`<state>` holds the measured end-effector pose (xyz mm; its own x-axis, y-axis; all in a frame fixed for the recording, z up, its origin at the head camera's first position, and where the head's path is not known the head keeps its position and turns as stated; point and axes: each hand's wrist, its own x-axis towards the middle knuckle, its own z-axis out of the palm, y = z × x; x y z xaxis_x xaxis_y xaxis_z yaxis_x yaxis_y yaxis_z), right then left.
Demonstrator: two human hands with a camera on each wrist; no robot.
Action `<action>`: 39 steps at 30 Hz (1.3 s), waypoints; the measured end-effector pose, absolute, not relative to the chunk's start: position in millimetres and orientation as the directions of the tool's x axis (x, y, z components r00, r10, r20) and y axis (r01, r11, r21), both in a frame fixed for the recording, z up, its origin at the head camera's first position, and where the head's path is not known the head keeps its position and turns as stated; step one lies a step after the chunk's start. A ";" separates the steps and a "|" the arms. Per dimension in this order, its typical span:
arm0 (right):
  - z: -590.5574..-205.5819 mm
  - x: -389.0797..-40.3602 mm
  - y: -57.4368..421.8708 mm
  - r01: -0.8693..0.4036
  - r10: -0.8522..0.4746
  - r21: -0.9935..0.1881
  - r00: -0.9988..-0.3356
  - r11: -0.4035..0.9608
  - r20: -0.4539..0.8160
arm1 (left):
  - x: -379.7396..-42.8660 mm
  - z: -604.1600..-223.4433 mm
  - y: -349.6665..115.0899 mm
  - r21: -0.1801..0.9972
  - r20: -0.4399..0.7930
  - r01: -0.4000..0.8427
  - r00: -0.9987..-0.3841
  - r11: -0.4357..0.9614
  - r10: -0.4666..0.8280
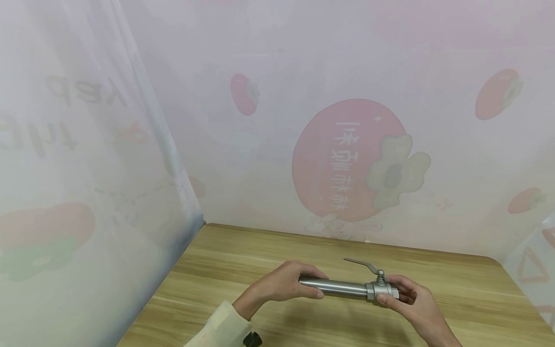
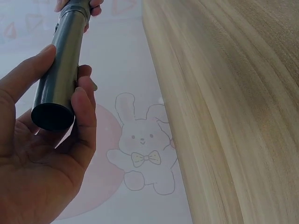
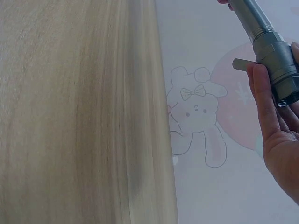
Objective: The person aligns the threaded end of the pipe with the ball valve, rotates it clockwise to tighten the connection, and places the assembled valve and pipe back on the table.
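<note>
A steel pipe (image 1: pixel 342 287) is joined at its right end to a ball valve (image 1: pixel 381 289) with a flat lever handle (image 1: pixel 364 263) on top. Both are held above the table, nearly level. My left hand (image 1: pixel 289 284) grips the pipe near its free end, thumb on one side and fingers on the other. In the left wrist view the round end of the pipe (image 2: pixel 52 116) faces the palm. My right hand (image 1: pixel 414 301) pinches the valve body between thumb and fingers. The right wrist view shows pipe threads (image 3: pixel 261 32) beside the valve's hex collar.
Below lies a wood-grain table (image 1: pixel 225 260) with rounded far corners. Behind it hangs a pale curtain (image 1: pixel 243 159) printed with fruit and a rabbit, and another curtain panel (image 1: pixel 86 168) runs along the left side. A dark knob (image 1: pixel 252 339) shows at the left sleeve.
</note>
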<state>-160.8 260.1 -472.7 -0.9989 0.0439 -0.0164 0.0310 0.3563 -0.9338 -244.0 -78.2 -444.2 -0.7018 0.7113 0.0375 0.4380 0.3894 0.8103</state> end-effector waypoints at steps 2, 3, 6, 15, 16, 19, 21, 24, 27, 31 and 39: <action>-473.1 -160.8 260.3 0.032 0.045 -0.933 -0.999 0.358 -0.017 | -243.7 -444.1 -78.1 0.828 0.027 0.419 -0.695 0.374 0.718; -473.2 -160.8 260.4 0.033 0.046 -0.933 -0.999 0.359 -0.018 | -243.5 -443.9 -78.0 0.838 0.020 0.405 -0.693 0.366 0.721; -473.1 -160.8 260.5 0.035 0.046 -0.932 -0.999 0.362 -0.020 | -242.7 -443.4 -77.8 0.867 -0.004 0.360 -0.688 0.346 0.726; -472.6 -161.2 259.9 0.048 0.056 -0.926 -0.998 0.375 -0.029 | -243.2 -443.9 -79.6 0.879 0.001 0.350 -0.678 0.323 0.735; -472.6 -161.2 259.9 0.047 0.056 -0.926 -0.998 0.374 -0.028 | -243.5 -443.9 -80.0 0.881 0.000 0.349 -0.674 0.319 0.738; -472.7 -161.1 259.8 0.045 0.055 -0.928 -0.998 0.371 -0.026 | -244.0 -444.2 -80.6 0.883 -0.002 0.348 -0.669 0.316 0.743; -472.5 -161.2 259.6 0.045 0.056 -0.929 -0.998 0.368 -0.027 | -244.3 -445.0 -80.7 0.880 0.005 0.356 -0.669 0.314 0.743; -472.5 -161.7 259.9 0.051 0.055 -0.929 -0.998 0.367 -0.033 | -244.6 -446.2 -80.2 0.872 0.026 0.376 -0.675 0.313 0.738; -472.6 -162.2 260.4 0.058 0.055 -0.928 -0.998 0.367 -0.040 | -244.5 -446.8 -79.4 0.864 0.042 0.392 -0.682 0.316 0.731; -472.9 -162.6 261.2 0.062 0.055 -0.927 -0.997 0.370 -0.044 | -244.1 -447.2 -78.6 0.864 0.049 0.391 -0.692 0.317 0.720; -474.3 -162.1 261.0 0.037 0.053 -0.926 -0.998 0.376 -0.019 | -243.3 -450.3 -78.4 0.855 0.080 0.418 -0.692 0.307 0.718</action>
<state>-162.1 261.0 -474.3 -0.9984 0.0526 -0.0186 0.0370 0.3762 -0.9258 -243.3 -78.4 -450.3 -0.6918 0.7177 0.0800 0.4178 0.3074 0.8550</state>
